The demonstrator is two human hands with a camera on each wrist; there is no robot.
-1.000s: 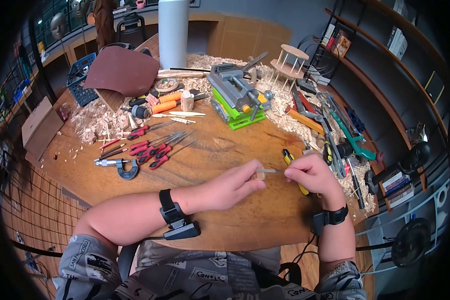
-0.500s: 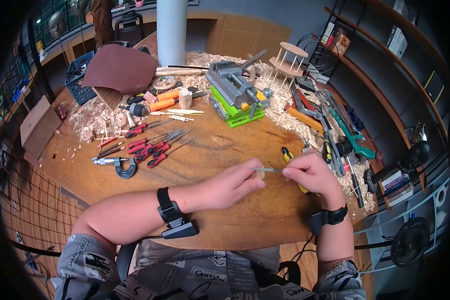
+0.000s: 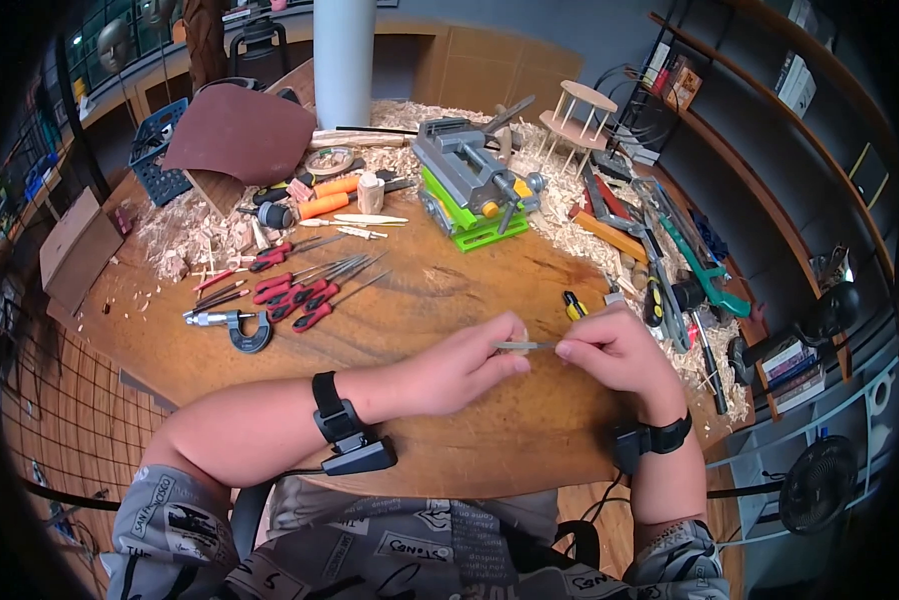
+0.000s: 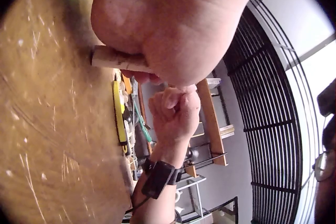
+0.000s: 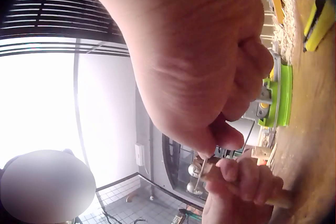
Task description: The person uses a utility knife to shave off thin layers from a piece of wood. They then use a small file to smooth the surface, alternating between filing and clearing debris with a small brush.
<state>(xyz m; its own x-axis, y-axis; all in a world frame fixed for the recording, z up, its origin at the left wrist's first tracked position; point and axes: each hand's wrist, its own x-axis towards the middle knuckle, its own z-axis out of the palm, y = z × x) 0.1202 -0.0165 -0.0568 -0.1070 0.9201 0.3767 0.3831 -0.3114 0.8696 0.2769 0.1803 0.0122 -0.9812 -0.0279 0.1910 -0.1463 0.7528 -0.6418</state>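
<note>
My left hand (image 3: 455, 372) grips a small pale wooden piece (image 4: 113, 58), whose end pokes out of the curled fingers in the left wrist view. Between thumb and fingers, my right hand (image 3: 620, 352) pinches a thin grey metal strip (image 3: 535, 346). The strip points left and overlaps the wood at the left fingertips in the head view; its held end is hidden in the right hand. Just behind the right hand lies a yellow and black utility knife (image 3: 574, 305), partly covered by it.
A grey and green vise (image 3: 470, 180) stands mid-table at the back. Red-handled files (image 3: 295, 298) and a micrometer (image 3: 248, 332) lie to the left. Wood shavings (image 3: 560, 235), saws and a hammer-like tool (image 3: 712, 375) line the right side.
My right hand has shifted a little left, carrying the metal strip further across the wood at the left fingers. The left hand has stayed nearly in place. The head view has tilted slightly.
</note>
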